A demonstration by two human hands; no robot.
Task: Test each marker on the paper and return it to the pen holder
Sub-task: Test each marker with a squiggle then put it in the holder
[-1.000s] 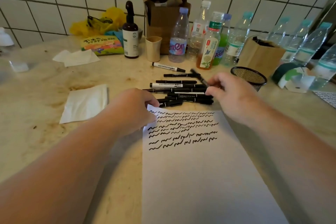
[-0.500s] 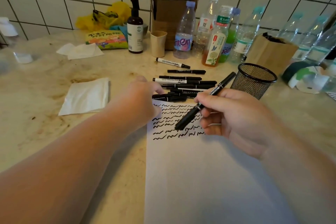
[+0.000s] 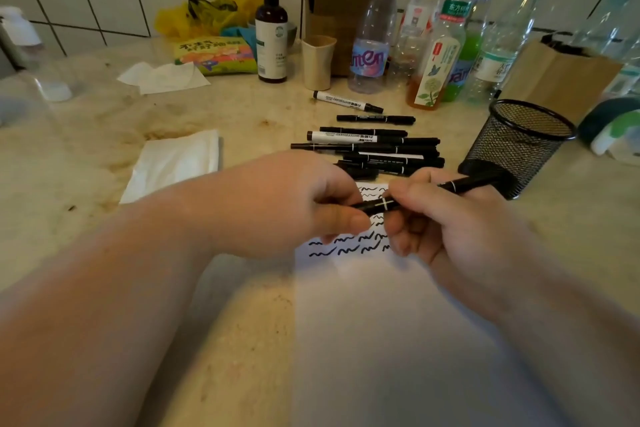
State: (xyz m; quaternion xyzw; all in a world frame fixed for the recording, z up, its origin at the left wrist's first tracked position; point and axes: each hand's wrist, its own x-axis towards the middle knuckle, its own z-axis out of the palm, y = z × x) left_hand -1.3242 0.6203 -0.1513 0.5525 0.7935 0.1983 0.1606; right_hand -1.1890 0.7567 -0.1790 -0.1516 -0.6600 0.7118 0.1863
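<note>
Both hands hold one marker (image 3: 381, 203) just above the paper (image 3: 398, 340). It lies sideways, far end toward the holder (image 3: 519, 146). The left hand (image 3: 294, 204) pinches the cap end; the right hand (image 3: 450, 222) grips the body.

- Beige mottled stone countertop (image 3: 86, 156), stained brown at its left, ending at a white tiled wall.
- White paper sheet (image 3: 398, 340), near centre, with black wavy test lines at its far end.
- Cluster of black markers (image 3: 374, 149) lying flat, just beyond the sheet.
- Black mesh pen holder (image 3: 519, 146), upright, right of the markers.
- Folded white tissue (image 3: 173, 163), left; crumpled white paper (image 3: 162, 78) farther back.
- Far edge: brown pump bottle (image 3: 272, 35), beige cup (image 3: 317, 62), clear plastic bottles (image 3: 372, 45), brown cardboard boxes (image 3: 561, 76), colourful snack packet (image 3: 214, 55).
</note>
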